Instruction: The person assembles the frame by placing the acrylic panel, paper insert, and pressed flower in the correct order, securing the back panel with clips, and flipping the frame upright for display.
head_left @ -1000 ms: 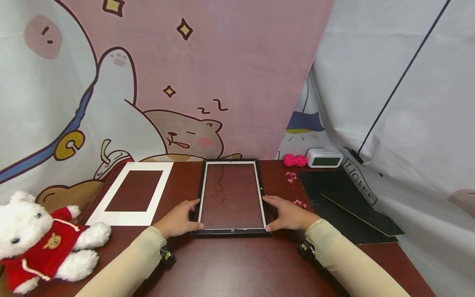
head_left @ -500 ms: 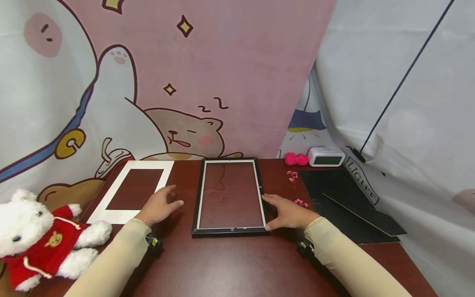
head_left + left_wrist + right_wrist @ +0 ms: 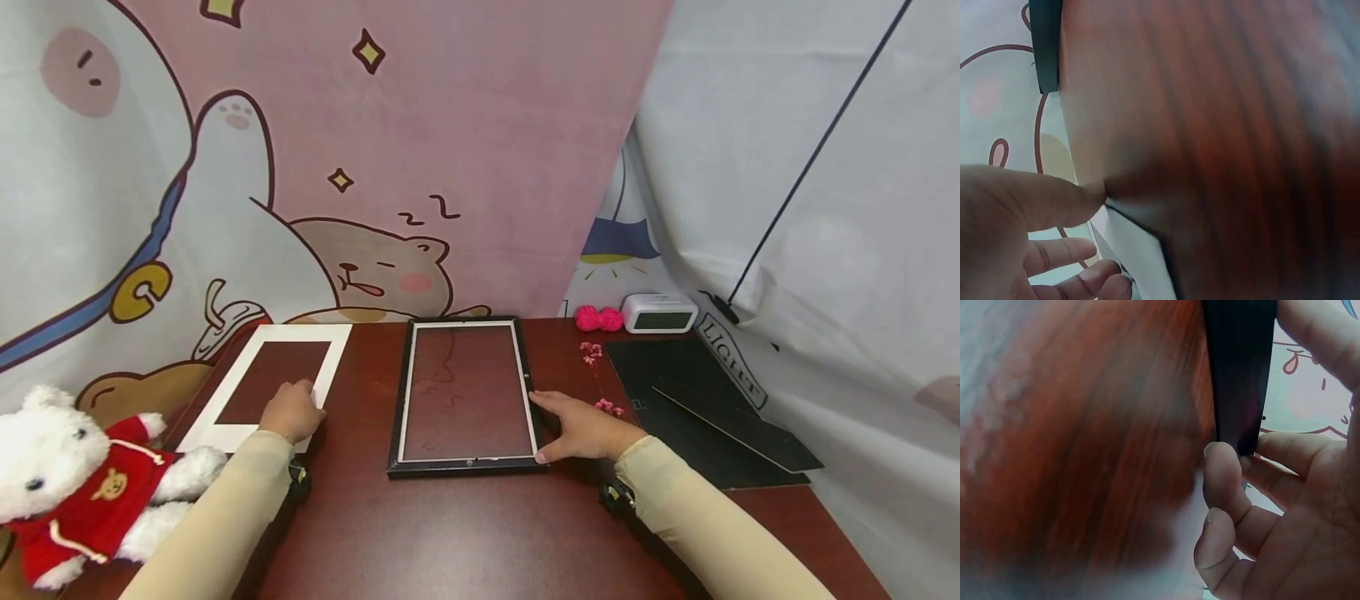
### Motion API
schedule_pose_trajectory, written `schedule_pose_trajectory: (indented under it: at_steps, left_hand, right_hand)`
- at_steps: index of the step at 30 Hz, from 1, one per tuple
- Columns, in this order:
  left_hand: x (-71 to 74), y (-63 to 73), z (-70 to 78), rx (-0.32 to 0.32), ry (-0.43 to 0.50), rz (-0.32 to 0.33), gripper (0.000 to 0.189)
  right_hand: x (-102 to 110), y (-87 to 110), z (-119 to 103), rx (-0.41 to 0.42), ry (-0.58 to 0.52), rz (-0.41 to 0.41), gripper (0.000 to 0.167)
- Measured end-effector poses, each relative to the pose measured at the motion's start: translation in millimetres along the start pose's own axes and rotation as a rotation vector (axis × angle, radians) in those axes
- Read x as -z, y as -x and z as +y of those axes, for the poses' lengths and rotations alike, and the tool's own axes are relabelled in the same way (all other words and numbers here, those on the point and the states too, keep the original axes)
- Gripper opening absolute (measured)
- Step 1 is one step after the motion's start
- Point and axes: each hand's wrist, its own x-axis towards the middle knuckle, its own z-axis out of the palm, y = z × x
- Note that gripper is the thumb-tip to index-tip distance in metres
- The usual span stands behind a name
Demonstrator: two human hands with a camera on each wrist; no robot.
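At left, the left hand (image 3: 292,412) pinches the right edge of the white picture mat (image 3: 334,357); at centre, the right hand (image 3: 581,427) grips the right side of the black picture frame (image 3: 465,468), which seems to hold a reflective pane (image 3: 467,392). Lifting the mat looks in hand, calling for a steady pinch.

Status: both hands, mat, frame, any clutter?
Left hand on right border of white mat. Right hand touching right side of black frame. Black frame flat on table. Plush toy near left sleeve; no obstacle between mat and frame.
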Motion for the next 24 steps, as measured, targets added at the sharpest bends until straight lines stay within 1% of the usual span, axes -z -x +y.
schedule_pose_trajectory:
  at_steps: [7, 12, 16, 19, 24]
  left_hand:
    - [0.1, 0.7, 9.0, 0.037, 0.013, 0.024, 0.042]
    - [1.4, 2.1, 9.5, 0.066, 0.008, 0.023, 0.047]
    - [3.7, 3.2, 8.7, 0.093, -0.018, 0.011, 0.047]
    - [6.3, 4.6, 6.7, 0.091, -0.015, -0.006, 0.051]
    - [11.4, 9.2, 9.6, 0.063, 0.038, -0.012, 0.054]
  right_hand:
    - [0, 1.3, 2, 0.011, -0.013, -0.002, 0.113]
    - [-1, 0.5, 4, 0.021, -0.006, -0.007, 0.113]
    - [0, 0.7, 4, 0.021, -0.007, -0.009, 0.113]
    - [0, 1.2, 3, 0.024, -0.007, -0.007, 0.113]
    - [1, 1.6, 1, 0.022, -0.009, -0.01, 0.111]
